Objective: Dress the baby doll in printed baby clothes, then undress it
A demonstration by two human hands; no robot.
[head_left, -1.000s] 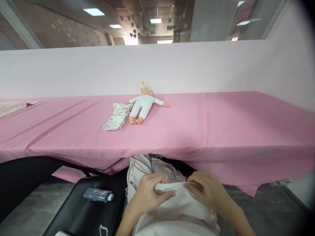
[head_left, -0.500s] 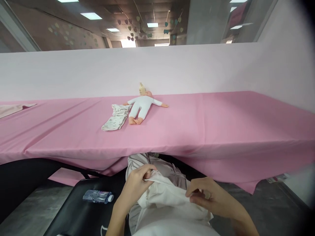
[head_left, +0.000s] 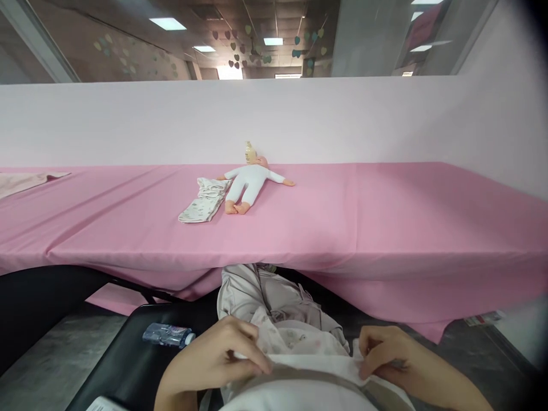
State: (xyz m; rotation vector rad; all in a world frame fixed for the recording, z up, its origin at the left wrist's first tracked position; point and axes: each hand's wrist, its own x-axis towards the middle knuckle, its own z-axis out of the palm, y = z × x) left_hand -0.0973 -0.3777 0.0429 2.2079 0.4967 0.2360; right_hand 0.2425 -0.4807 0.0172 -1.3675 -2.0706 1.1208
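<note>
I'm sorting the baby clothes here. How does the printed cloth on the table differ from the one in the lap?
The folded printed cloth on the pink table lies flat, touched by no hand, beside the doll in white. The pale printed garment in the lap is crumpled, with the left hand and right hand gripping white fabric over it. Both are light with small prints.

A long counter (head_left: pixel 385 228) under a pink cloth runs across the middle of the frame. Near its center lies a doll (head_left: pixel 248 184) in white, face up, with a bottle (head_left: pixel 249 152) at its head. A folded patterned cloth (head_left: pixel 204 200) lies just left of the doll. Another pale cloth (head_left: pixel 25 181) lies at the far left edge.
</note>
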